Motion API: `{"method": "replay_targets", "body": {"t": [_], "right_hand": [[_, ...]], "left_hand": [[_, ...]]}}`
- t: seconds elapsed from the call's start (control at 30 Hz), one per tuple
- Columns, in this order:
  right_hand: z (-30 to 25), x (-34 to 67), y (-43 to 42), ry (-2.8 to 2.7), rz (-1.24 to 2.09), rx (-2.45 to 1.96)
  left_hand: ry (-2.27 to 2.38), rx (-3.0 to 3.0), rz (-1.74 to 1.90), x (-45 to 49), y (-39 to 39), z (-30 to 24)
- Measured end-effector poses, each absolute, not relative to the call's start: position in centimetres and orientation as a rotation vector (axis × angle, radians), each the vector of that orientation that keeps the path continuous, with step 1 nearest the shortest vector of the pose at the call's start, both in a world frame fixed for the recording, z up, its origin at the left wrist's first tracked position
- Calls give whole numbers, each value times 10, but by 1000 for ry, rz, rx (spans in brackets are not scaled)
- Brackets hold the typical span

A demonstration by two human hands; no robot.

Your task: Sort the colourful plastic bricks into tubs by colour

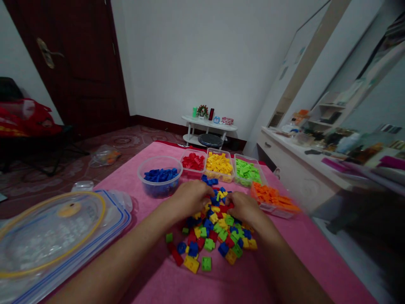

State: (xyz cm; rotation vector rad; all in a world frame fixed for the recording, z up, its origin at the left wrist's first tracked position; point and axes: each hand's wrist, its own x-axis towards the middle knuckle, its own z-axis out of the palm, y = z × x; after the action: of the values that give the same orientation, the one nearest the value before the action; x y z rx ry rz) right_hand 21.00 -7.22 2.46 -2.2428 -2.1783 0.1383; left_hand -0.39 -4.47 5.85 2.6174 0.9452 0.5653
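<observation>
A mixed pile of toy building bricks [221, 226] in blue, yellow, red and green lies on the pink tabletop [234, 283]. At the pile's upper left is my left hand [193, 196], fingers curled inward; whatever they hold is hidden. My right hand [243, 206] reaches into the pile's upper right, its fingers bent and closed beside a red brick [225, 208]. Whether it grips that brick, I cannot tell. Several loose bricks, among them a green brick [206, 264] and a yellow brick [191, 264], lie at the near edge of the pile.
Beyond the pile stand a round tub of blue bricks [160, 189] and boxes of red [193, 169], yellow [233, 176] and green bricks [247, 182]. An orange-brick box [286, 214] is at the right. A clear zip bag [122, 215] and yellow-rimmed lid [101, 211] occupy the left.
</observation>
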Motion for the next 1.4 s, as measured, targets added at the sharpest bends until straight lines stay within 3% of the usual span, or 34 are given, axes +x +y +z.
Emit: {"method": "replay_targets", "body": {"t": [0.1, 0.27, 0.5, 0.83, 1.03, 1.4], "right_hand": [[25, 205, -75, -2170, 142, -2266], [23, 207, -77, -2059, 219, -2211], [30, 203, -76, -1917, 153, -1975], [28, 187, -75, -1204, 1064, -1370], [22, 190, -73, -1143, 1135, -1306], [21, 195, -76, -1335, 1031, -1460]], "left_hand": [[1370, 2569, 565, -21, -29, 57], [1495, 2561, 402, -29, -27, 54], [1608, 2670, -244, -14, -37, 69], [1461, 2676, 15, -24, -36, 72], [1116, 2704, 87, -23, -34, 61], [1110, 2643, 256, -2, -37, 43]]}}
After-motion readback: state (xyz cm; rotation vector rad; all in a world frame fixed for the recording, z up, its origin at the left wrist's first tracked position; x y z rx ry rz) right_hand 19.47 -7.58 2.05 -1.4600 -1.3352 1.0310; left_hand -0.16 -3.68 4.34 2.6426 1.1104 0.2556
